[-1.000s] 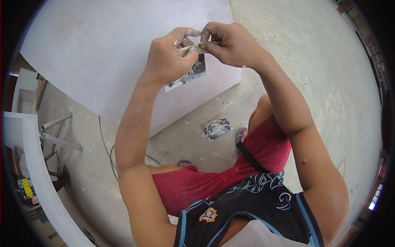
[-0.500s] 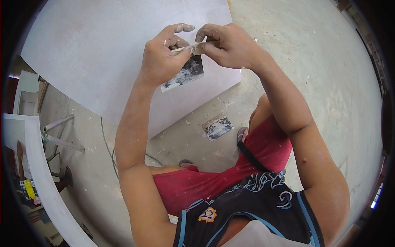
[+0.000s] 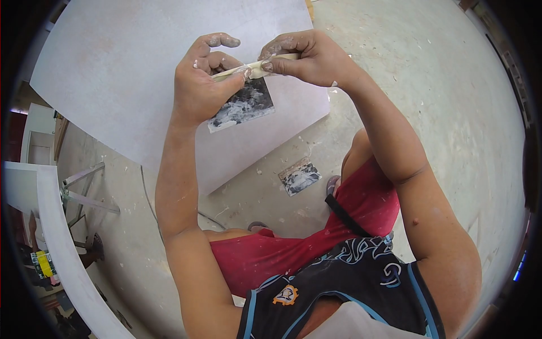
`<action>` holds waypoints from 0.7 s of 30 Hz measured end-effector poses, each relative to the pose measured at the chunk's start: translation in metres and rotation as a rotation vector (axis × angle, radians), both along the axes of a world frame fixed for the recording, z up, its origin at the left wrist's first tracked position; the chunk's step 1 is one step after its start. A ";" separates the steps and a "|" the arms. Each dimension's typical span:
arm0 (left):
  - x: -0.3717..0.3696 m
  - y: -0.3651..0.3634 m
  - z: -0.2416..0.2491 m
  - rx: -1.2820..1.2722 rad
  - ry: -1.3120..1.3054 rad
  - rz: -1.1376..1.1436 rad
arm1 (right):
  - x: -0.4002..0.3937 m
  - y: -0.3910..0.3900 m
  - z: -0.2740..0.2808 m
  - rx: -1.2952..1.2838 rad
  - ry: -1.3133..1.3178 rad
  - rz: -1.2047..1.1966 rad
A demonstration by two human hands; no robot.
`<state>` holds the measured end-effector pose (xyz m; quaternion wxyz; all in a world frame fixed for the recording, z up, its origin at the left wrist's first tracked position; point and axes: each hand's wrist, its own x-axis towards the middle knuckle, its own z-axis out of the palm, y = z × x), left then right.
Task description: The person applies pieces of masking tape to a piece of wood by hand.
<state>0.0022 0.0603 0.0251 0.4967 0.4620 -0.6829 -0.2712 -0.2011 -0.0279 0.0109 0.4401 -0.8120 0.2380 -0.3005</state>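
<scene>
A thin cream-coloured strip [image 3: 257,70] spans the space between my hands; its exact kind I cannot make out. My left hand [image 3: 204,79] pinches one end between thumb and fingers, with the index finger lifted and curved. The other end is gripped by my right hand [image 3: 307,58], thumb pressed along it. White residue coats the fingertips of both hands. Just below the strip, a black rectangular sheet [image 3: 244,106] smeared with white lies on the pale board [image 3: 130,73], partly covered by my left hand.
A second black, white-smeared sheet [image 3: 300,176] lies on the concrete floor [image 3: 429,73] between my feet. At left are a metal stand [image 3: 84,175], a dark cable [image 3: 145,195] and a curved white panel [image 3: 65,248]. Part of another person's foot [image 3: 97,247] shows behind the panel.
My hands have drawn apart, the left shifting left and the right slightly left. More of the cream strip shows between them.
</scene>
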 end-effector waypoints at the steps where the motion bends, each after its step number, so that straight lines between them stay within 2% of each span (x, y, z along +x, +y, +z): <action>1: -0.001 -0.001 0.000 0.001 -0.002 -0.001 | -0.001 -0.003 -0.002 0.001 -0.002 -0.001; 7: 0.004 0.003 -0.002 0.003 0.142 -0.066 | 0.002 -0.001 -0.004 0.146 -0.078 0.164; 9: 0.003 0.001 -0.005 0.019 0.279 -0.163 | 0.002 0.001 -0.005 0.359 -0.190 0.299; 12: -0.003 0.001 -0.006 -0.040 0.240 -0.147 | 0.000 0.010 0.004 0.415 -0.242 0.298; 16: -0.002 -0.007 -0.005 -0.194 0.290 -0.106 | -0.003 0.009 0.009 0.425 -0.170 0.249; 18: 0.005 -0.006 -0.001 -0.121 0.270 -0.145 | -0.003 0.008 0.005 0.330 -0.149 0.186; 21: 0.005 -0.003 0.001 -0.017 0.274 -0.231 | -0.001 0.008 0.000 0.295 -0.187 0.215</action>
